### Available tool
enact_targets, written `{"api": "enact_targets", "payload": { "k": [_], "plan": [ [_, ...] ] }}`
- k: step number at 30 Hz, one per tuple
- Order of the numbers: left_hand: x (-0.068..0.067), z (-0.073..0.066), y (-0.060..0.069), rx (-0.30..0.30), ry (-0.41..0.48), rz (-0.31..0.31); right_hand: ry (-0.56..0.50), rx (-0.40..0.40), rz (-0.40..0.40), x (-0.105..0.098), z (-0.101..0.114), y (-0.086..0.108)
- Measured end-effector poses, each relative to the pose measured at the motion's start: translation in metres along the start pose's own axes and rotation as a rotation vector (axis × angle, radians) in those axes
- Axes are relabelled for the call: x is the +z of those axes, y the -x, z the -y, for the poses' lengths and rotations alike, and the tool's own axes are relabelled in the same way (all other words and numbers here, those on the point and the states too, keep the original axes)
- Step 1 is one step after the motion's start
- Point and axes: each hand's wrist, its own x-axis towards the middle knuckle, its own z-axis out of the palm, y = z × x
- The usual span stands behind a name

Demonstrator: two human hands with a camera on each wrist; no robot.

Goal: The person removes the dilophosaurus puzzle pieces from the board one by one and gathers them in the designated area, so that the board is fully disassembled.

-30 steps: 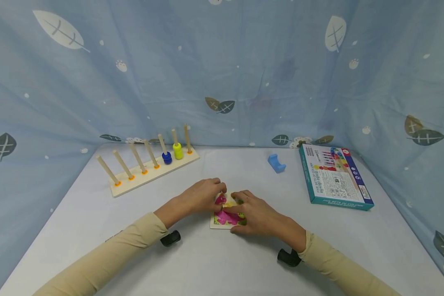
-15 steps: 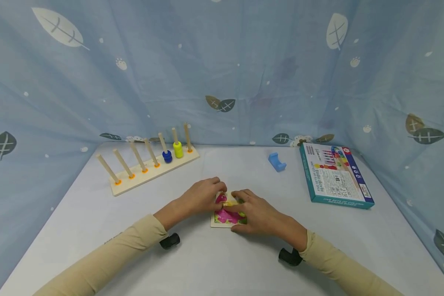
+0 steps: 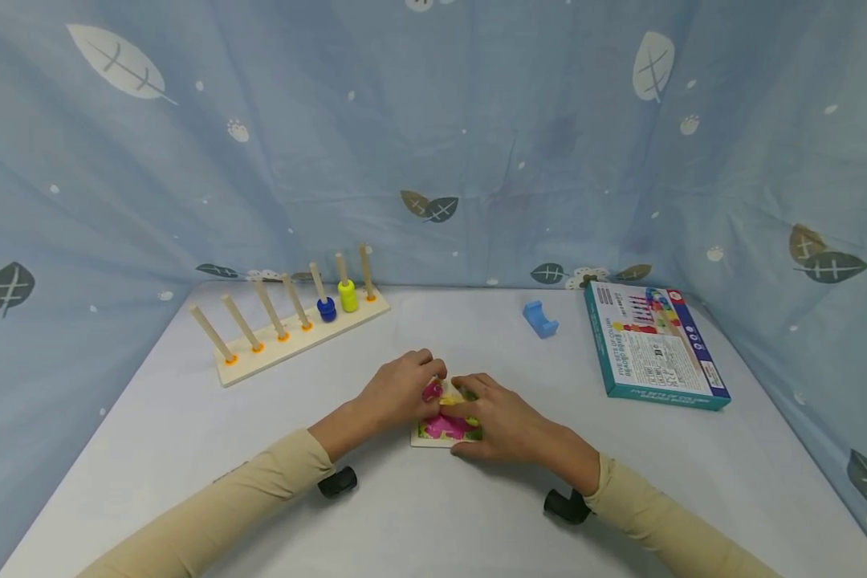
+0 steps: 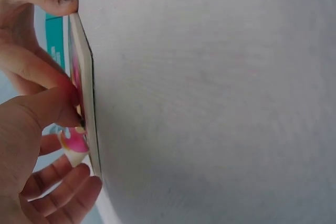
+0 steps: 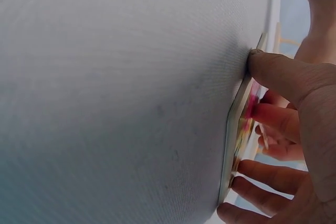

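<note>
A small wooden jigsaw board [image 3: 422,442] with a pink animal picture lies on the table under both hands. My right hand [image 3: 509,421] grips it, thumb on the near edge and fingers at the far right edge. Its index finger presses the pink picture in the middle. My left hand [image 3: 402,391] pinches a pink puzzle piece [image 3: 431,391] at the board's upper left. In the left wrist view that puzzle piece [image 4: 77,141] stands tilted, raised at one side above the board. Fingers hide much of the picture.
A wooden peg stand [image 3: 260,353] with blue and yellow beads on two pegs stands at the back left. A light blue curved block [image 3: 539,319] lies behind the hands to the right. Farther right is a flat teal-edged box [image 3: 657,345]. A leaf-patterned curtain [image 3: 433,120] hangs behind.
My left hand has shifted slightly to the right over the board, its thumb now covering more of the picture. The right hand and the board stay about where they were.
</note>
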Motion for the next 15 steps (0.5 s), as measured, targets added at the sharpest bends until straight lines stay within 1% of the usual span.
{"api": "enact_targets", "payload": {
  "k": [4, 9, 15],
  "plan": [
    [-0.004, 0.004, 0.002, -0.025, 0.010, -0.032, -0.001, -0.002, 0.008, 0.000, 0.000, 0.000],
    [-0.015, 0.015, 0.007, -0.068, 0.011, -0.078, -0.007, -0.002, 0.013, 0.000, -0.001, 0.000],
    [-0.027, 0.031, 0.018, -0.126, 0.014, -0.094, 0.001, 0.008, 0.011, 0.001, -0.002, 0.000]
  ]
}}
